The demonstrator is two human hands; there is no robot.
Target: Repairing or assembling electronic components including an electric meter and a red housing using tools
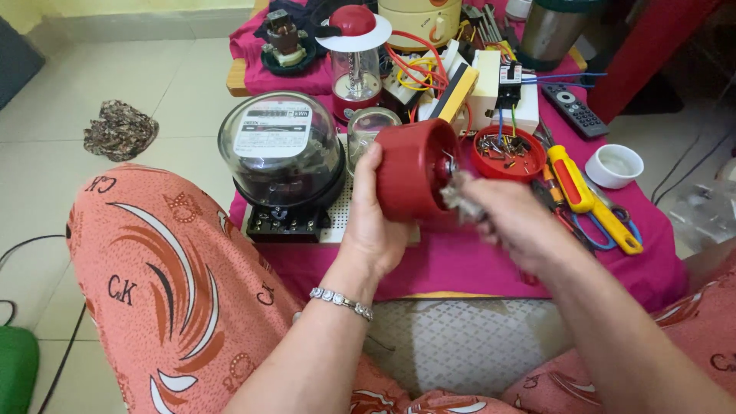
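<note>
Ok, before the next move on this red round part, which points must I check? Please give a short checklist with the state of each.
1. Left hand holds the red round part firmly: ok.
2. Right hand is at the part's centre: ok.
3. What the right grip holds: cannot tell, blurred.
4. Small red tray of loose bits within reach: ok.
5. Yellow screwdriver at hand on the pink cloth: ok.
6. Domed meter apart from the hands: ok.

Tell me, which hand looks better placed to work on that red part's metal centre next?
Probably the right hand: its fingers are already at the metal hub of the red round part, while the left hand is wrapped around its body, steadying it.
</note>
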